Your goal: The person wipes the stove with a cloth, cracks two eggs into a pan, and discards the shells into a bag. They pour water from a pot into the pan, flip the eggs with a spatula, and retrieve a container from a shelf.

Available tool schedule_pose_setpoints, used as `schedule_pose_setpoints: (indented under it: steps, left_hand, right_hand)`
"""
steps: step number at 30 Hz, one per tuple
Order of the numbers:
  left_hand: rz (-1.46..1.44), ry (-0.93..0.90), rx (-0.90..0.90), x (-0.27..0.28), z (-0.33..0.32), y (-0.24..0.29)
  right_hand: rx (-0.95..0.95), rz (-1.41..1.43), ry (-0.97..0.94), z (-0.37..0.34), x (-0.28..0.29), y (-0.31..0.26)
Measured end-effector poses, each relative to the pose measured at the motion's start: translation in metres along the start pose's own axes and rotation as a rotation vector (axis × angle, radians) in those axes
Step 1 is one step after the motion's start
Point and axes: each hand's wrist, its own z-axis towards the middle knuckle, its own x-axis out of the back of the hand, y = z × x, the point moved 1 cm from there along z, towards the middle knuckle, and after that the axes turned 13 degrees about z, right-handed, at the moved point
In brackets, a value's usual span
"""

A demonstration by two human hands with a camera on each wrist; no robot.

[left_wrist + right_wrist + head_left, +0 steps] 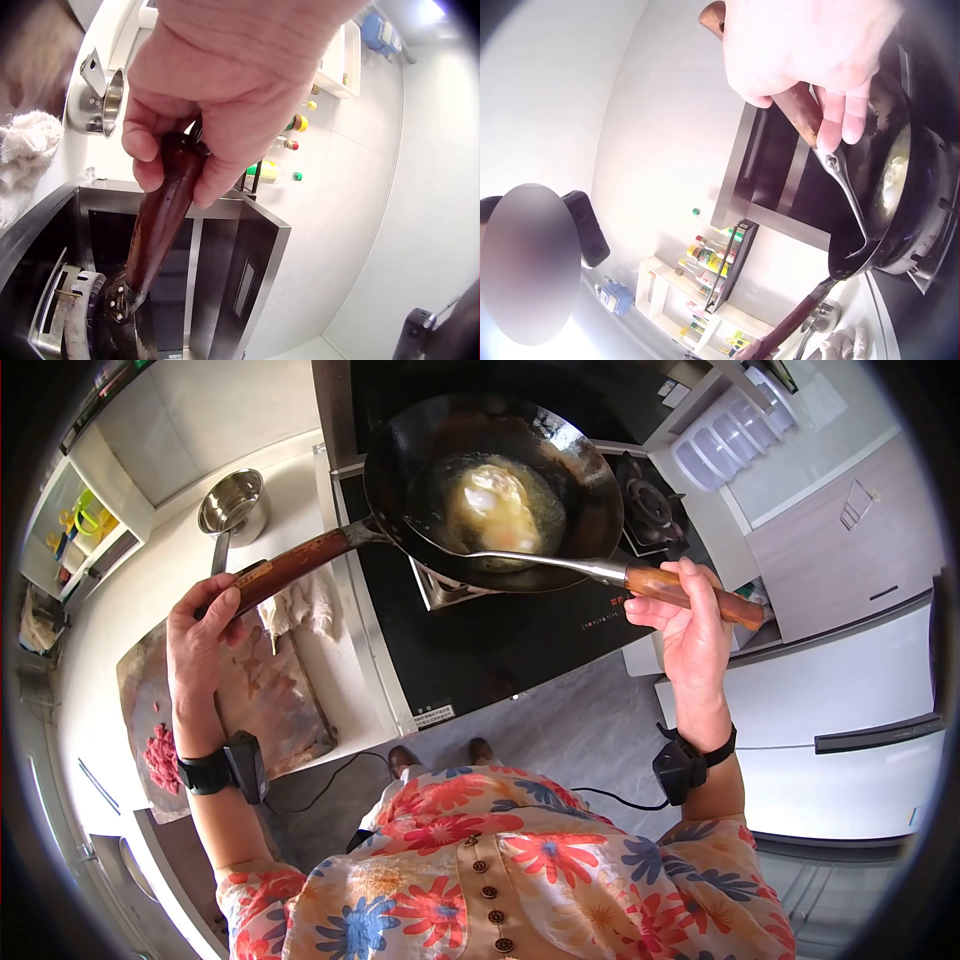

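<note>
A dark wok [590, 470] sits over the left burner, with a pale, partly browned egg [495, 510] in bubbling oil. The left hand [198, 640] grips the wok's reddish wooden handle [305, 560]; in the left wrist view, fingers and thumb of that hand [217, 97] curl round the handle's end. The right hand [695, 630] holds a metal utensil by its wooden handle [660, 586]. Its metal shaft [847, 187] reaches into the wok in the right wrist view, near the wok wall, where the right hand [810, 52] has its fingers around the handle.
A steel saucepan [232, 510] stands on the left counter, near a crumpled cloth [300, 610] and a cutting board [270, 710] with red chopped meat [160, 758]. Another burner [650, 505] lies right of the wok. Bottles [709, 259] stand by the wall; white plastic racks [735, 440] are at the upper right.
</note>
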Motion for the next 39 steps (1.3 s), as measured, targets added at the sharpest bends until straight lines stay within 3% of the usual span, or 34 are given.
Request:
schedule_pose_setpoints:
  steps: [14,20,22,31,39]
  left_hand:
    - [-0.004,0.003,-0.010,0.001,0.001,-0.003]
    - [0.015,-0.002,0.009,0.001,0.000,-0.002]
    - [-0.017,-0.001,0.006,0.000,0.000,-0.002]
    - [-0.028,0.007,0.015,0.000,0.000,-0.002]
    - [-0.009,0.019,0.017,0.001,0.000,-0.004]
  right_hand:
    - [-0.008,-0.020,0.069,0.021,-0.008,0.025]
    - [-0.021,0.053,0.002,0.028,-0.004,0.014]
    - [-0.060,0.095,-0.118,0.033,0.002,0.002]
    - [0.140,-0.221,-0.258,0.066,0.018,-0.078]
    - [0.155,-0.495,-0.247,0.117,0.033,-0.093]
